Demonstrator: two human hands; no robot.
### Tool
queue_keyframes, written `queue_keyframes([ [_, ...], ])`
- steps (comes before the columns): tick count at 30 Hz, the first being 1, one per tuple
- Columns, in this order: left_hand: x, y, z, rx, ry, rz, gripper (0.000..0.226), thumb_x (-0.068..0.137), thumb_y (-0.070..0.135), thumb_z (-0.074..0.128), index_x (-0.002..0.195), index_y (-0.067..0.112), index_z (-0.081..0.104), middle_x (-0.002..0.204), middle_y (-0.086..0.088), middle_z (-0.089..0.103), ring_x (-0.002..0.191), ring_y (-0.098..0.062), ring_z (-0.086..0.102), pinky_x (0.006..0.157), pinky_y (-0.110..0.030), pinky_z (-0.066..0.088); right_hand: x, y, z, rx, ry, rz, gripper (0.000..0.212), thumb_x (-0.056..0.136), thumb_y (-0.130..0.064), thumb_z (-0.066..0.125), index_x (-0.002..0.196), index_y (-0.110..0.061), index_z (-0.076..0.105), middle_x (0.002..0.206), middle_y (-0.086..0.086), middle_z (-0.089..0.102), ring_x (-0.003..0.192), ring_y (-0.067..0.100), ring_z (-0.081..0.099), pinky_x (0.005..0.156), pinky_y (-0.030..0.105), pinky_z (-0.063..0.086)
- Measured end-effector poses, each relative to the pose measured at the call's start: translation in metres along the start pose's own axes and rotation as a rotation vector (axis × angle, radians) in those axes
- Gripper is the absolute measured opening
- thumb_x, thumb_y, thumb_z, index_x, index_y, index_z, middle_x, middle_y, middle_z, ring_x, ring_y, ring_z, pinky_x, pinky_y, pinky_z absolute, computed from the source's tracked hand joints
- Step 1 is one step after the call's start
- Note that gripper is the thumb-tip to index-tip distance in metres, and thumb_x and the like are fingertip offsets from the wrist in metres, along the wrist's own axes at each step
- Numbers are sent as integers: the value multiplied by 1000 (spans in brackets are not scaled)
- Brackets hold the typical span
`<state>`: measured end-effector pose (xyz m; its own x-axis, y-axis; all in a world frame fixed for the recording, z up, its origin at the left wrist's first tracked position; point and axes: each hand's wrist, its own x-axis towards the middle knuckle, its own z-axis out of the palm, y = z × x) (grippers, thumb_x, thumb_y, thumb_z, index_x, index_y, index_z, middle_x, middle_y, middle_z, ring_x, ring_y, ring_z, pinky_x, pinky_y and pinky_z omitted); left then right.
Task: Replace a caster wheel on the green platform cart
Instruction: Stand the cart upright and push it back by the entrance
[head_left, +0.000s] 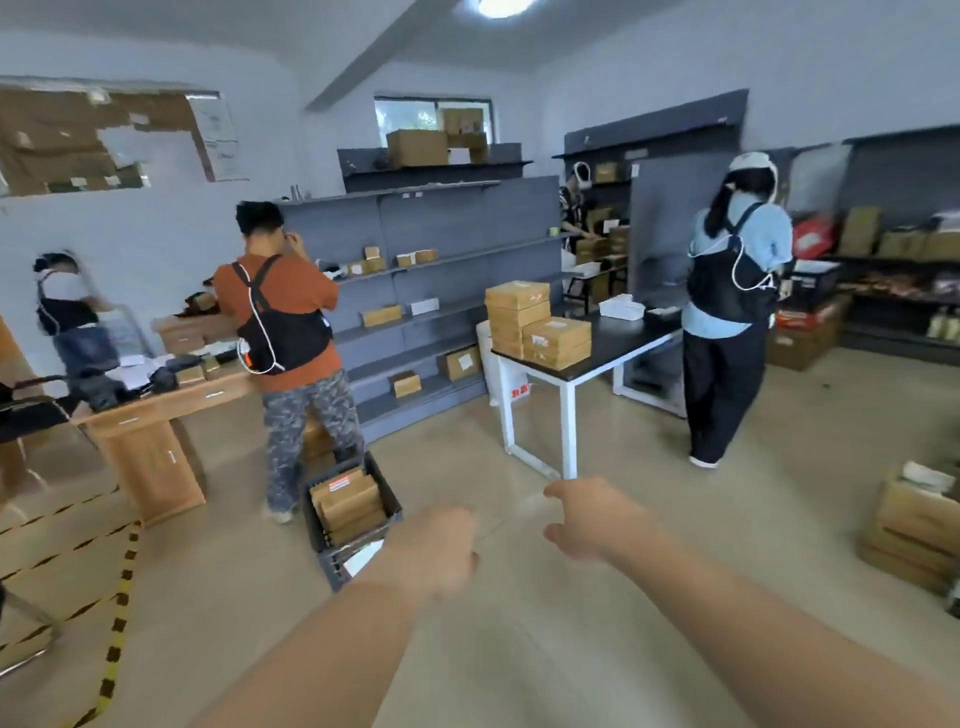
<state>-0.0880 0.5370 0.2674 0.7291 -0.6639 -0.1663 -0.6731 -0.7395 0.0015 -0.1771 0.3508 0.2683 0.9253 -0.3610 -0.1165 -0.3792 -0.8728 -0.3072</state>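
Hands apart and empty; left hand (441, 551) and right hand (589, 519) stretched forward, both loosely curled

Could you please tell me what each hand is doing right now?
Left hand: blurred, cannot be told.
Right hand: open, holding nothing.

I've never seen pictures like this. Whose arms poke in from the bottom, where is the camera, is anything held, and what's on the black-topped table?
There is no machine here. A person wears one wide-angle camera on the head, looking forward and down, so those are that person's own arms. The left hand and right hand reach out over the floor, both blurred. The right hand looks empty, with its fingers loosely curled. The left shows only its back, so I cannot tell if it holds anything. On the black-topped table stand stacked cardboard boxes and a white tray. No green cart is in view.
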Motion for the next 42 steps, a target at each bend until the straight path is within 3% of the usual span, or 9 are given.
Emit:
queue_keyframes([
  [6,88,8,-32,3,35,161,28,102,31,55,127,17,58,141,-6,53,124,-31,58,99,-36,48,67,23,-21,82,69,167,52,93,-39,60,143,-32,48,142,-1,51,125,24,56,91,34,52],
  [11,156,31,-38,50,23,314,35,101,31,55,134,20,55,144,-4,54,129,-30,57,104,-39,50,81,54,-35,93,119,303,55,95,-41,60,146,-31,45,145,1,51,130,26,52,101,36,49],
  [14,202,68,-40,90,29,472,31,98,33,55,126,19,60,131,-2,55,119,-31,61,97,-41,53,75,89,-40,124,167,462,57,95,-43,59,148,-31,42,147,2,49,131,26,52,101,36,48],
  [18,241,133,-35,144,13,717,33,100,39,55,128,20,57,146,-3,48,122,-34,60,87,-37,47,45,132,-34,147,223,717,59,95,-43,60,150,-29,42,148,5,48,130,26,52,103,36,48],
  [21,257,182,-28,161,-6,928,38,99,42,57,133,25,55,147,-4,46,122,-35,60,91,-40,51,11,147,-25,168,299,938,59,94,-44,61,148,-28,44,149,4,47,132,26,51,105,37,47],
  [32,179,279,10,379,-97,1616,41,100,36,53,139,24,53,139,-4,51,127,-32,56,100,-46,49,-108,75,39,277,508,1616,43,90,-37,59,129,-18,57,126,7,62,118,29,58,94,39,51],
  [34,153,288,18,377,-112,1698,42,99,35,53,140,25,54,138,-3,52,127,-31,57,100,-45,49,-129,54,41,313,543,1700,41,95,-31,58,134,-16,55,133,8,57,121,28,56,93,37,47],
  [36,126,296,29,388,-136,1774,44,99,36,54,142,24,52,141,-4,51,130,-32,56,102,-45,49,-152,40,51,340,567,1781,46,98,-28,58,143,-16,50,145,8,50,132,27,49,105,34,41],
  [42,69,307,68,436,-198,1935,49,103,36,52,150,22,46,150,-5,46,137,-33,51,107,-48,48,-198,29,95,389,571,1907,61,98,-37,59,153,-24,37,154,4,41,143,23,37,113,34,34],
])
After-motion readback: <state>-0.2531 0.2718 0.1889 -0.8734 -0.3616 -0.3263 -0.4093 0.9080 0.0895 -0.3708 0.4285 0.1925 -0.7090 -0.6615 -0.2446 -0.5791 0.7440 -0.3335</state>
